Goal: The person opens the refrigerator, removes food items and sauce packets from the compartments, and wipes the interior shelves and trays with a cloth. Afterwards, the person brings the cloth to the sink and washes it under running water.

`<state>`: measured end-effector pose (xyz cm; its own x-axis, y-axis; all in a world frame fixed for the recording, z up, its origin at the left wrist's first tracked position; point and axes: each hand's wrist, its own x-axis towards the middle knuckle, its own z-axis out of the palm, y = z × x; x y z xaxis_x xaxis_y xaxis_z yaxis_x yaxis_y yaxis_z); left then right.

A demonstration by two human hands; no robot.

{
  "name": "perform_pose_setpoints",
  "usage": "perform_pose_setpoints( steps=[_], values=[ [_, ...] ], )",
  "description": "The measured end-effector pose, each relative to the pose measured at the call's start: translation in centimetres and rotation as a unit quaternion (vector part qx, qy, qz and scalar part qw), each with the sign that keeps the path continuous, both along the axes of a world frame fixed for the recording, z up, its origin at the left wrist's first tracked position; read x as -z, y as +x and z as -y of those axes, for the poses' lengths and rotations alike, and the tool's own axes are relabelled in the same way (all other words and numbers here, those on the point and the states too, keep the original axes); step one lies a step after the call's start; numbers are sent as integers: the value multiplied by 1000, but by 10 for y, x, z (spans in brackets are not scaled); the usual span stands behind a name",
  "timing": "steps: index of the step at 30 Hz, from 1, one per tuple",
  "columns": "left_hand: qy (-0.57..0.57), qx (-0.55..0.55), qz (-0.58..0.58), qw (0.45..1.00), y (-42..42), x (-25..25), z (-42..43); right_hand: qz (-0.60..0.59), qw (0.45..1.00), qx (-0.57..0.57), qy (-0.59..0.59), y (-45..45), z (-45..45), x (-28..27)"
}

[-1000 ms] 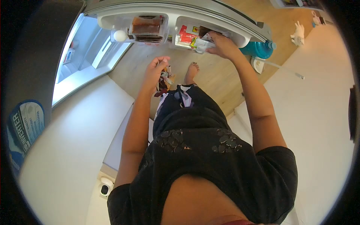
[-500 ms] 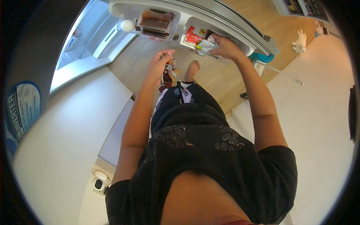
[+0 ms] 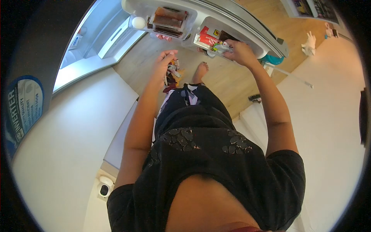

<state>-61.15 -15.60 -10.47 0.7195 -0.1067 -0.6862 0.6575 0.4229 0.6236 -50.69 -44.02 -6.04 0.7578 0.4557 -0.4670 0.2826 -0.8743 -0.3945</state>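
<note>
Shifting right since the earlier frame, your white, grey-edged refrigerator door point(image 3: 253, 28) is now covering more of the teal plastic bottle point(image 3: 273, 59). Your right hand point(image 3: 242, 53) is reaching into its clear plastic right-hand bin point(image 3: 249, 38), fingers bending at a crumpled silver-and-green packet point(image 3: 221, 47); whether they are gripping, I cannot tell. Your left hand point(image 3: 163, 63) is curling around a crumpled multicoloured bundle point(image 3: 173, 73). Handling seems partway: the bundle is already hanging clear, while a flat red-and-white packet point(image 3: 208, 38) is remaining in the bin.

Two grips point(image 3: 243, 53), two clear bins point(image 3: 218, 24), one bare foot point(image 3: 200, 72), one teal bottle point(image 3: 274, 60)
</note>
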Motion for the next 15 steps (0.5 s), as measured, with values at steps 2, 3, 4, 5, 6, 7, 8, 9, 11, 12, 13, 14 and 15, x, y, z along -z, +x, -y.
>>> perform_pose_setpoints(
  steps=[2, 3, 4, 5, 6, 7, 8, 9, 11, 12, 13, 14, 15],
  values=[
    [5, -6, 9, 1000, -3, 2, -8, -4, 999, 39, 7, -1, 1, -1],
    [3, -6, 10, 1000, -4, 0, -11, -24, 998, 49, 23, 0, 2, -2],
    [7, -7, -5, 1000, -6, -2, -15, -47, 996, 58, 40, 2, 2, -1],
    [11, -8, -20, 1000, -7, -4, -19, -47, 996, 58, 39, 3, 4, 0],
    [11, -9, -20, 1000, -8, -2, -23, -36, 998, 45, 32, 4, 5, 2],
    [1, -18, -28, 999, -10, -1, -27, -26, 999, 31, 26, 4, 7, 3],
    [-9, -26, -36, 999, -11, 0, -29, -27, 999, 30, 27, 3, 7, 3],
    [-8, -26, -36, 999, -12, 1, -31, -6, 998, 41, 45, 0, 8, 3],
    [97, 45, -17, 994, -11, -2, -30, 16, 996, 54, 63, -3, 11, 3],
    [96, 47, -16, 994, -10, -7, -28, -4, 992, 101, 74, -3, 12, 3],
    [160, 125, 49, 978, -9, -12, -21, -24, 985, 148, 86, -4, 14, 3],
    [221, 201, 115, 948, -6, -19, -11, -24, 985, 149, 86, -1, 18, 7],
    [221, 201, 115, 947, -3, -19, 0, -58, 981, 158, 95, 4, 20, 13]
  ],
)
